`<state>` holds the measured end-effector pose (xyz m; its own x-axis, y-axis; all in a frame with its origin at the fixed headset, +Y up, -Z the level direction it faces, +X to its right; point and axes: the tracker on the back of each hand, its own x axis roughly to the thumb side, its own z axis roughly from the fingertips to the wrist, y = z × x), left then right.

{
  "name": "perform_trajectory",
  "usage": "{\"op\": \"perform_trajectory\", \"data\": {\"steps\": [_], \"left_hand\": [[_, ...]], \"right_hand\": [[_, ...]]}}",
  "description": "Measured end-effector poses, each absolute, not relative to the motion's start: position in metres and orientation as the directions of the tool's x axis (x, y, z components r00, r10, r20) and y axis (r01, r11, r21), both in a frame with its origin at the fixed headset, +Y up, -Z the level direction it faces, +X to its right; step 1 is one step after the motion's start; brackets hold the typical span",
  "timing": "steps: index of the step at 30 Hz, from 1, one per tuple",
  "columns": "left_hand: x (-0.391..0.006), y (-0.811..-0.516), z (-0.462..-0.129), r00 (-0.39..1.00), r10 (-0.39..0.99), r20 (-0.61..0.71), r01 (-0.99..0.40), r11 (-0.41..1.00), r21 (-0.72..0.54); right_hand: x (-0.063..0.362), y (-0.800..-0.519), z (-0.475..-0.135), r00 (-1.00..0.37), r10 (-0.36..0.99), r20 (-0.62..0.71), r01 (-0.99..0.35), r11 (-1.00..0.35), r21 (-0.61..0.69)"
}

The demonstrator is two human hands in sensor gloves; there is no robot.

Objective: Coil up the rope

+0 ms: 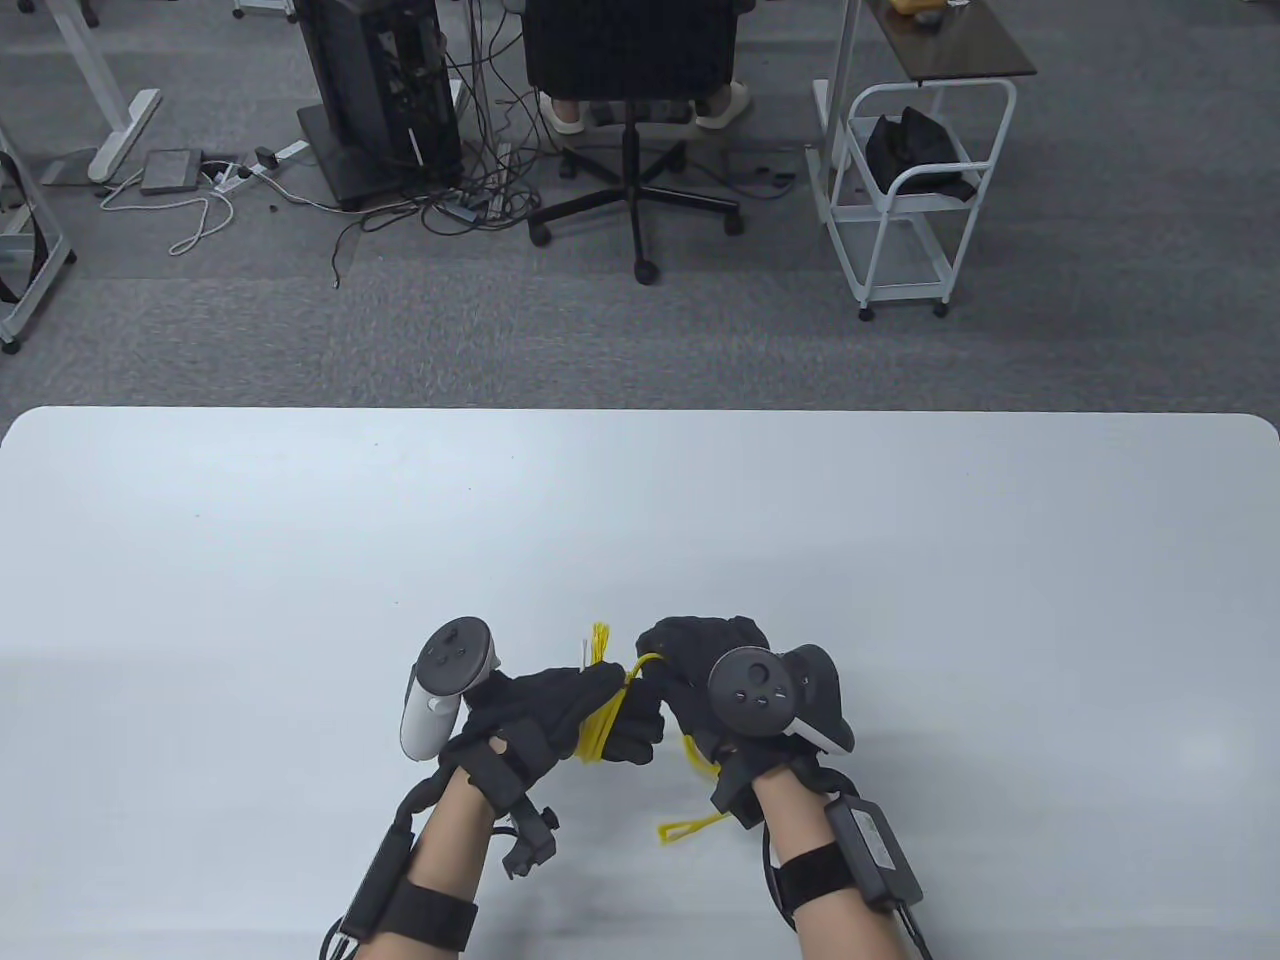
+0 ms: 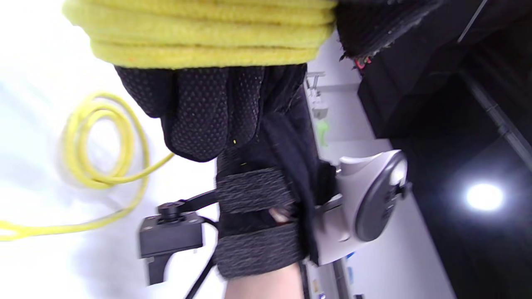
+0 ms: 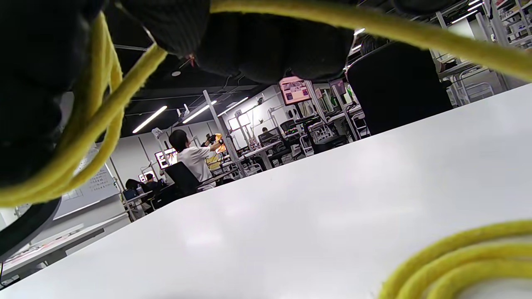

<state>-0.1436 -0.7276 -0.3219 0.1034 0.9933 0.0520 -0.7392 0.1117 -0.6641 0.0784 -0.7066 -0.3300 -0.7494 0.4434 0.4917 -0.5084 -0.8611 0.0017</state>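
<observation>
From above, the right hand (image 1: pixel 715 690) hid most of its own fingers under the tracker, so I could not tell how it held the yellow rope (image 1: pixel 603 722). The left hand (image 1: pixel 560 715) was closed around a bundle of turns. Only the left wrist view showed those turns (image 2: pixel 199 33) stacked neatly, with loose loops on the white table (image 1: pixel 640 520). An office chair (image 1: pixel 632 60) stood far behind.

I see my left hand (image 1: pixel 560 715) at the table's (image 1: pixel 300 560) six o'clock edge, rope (image 1: pixel 603 722) wrapped around it, right hand (image 1: pixel 715 680) at its three o'clock.
</observation>
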Motion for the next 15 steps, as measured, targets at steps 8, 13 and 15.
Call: {"op": "perform_trajectory", "data": {"steps": [8, 13, 15], "left_hand": [[-0.145, -0.732, -0.321, 0.273, 0.962, -0.003, -0.751, 0.211, -0.626], [-0.157, -0.723, -0.318, 0.305, 0.952, 0.037, -0.874, 0.295, -0.386], [-0.161, -0.723, -0.317, 0.293, 0.956, 0.025, -0.902, 0.285, -0.324]], "right_hand": [[0.072, -0.702, -0.325, -0.689, 0.508, 0.517, -0.594, -0.804, -0.002], [0.058, -0.699, -0.317, -0.653, 0.506, 0.564, -0.623, -0.782, -0.019], [0.052, -0.698, -0.313, -0.642, 0.496, 0.584, -0.625, -0.78, -0.024]]}}
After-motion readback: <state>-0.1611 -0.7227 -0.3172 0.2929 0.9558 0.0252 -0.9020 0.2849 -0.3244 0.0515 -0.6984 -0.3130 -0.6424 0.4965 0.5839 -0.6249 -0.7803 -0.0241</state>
